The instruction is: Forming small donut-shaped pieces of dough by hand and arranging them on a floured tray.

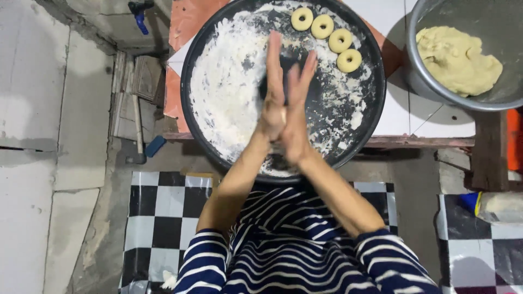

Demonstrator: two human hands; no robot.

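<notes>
My left hand (274, 90) and my right hand (298, 117) are pressed palm to palm, fingers straight and pointing away from me. A small pale dough piece (281, 116) shows between the palms. The hands hover over a round black tray (192, 65) dusted with white flour (226, 92). Several ring-shaped dough pieces (333, 34) lie in a curved row along the tray's far right rim, apart from my hands.
A metal bowl (419, 81) holding a lump of yellow dough (456, 59) stands at the right on a white tiled top. A hammer (137, 133) leans by the concrete wall at left. A black-and-white checkered mat (160, 218) covers the floor.
</notes>
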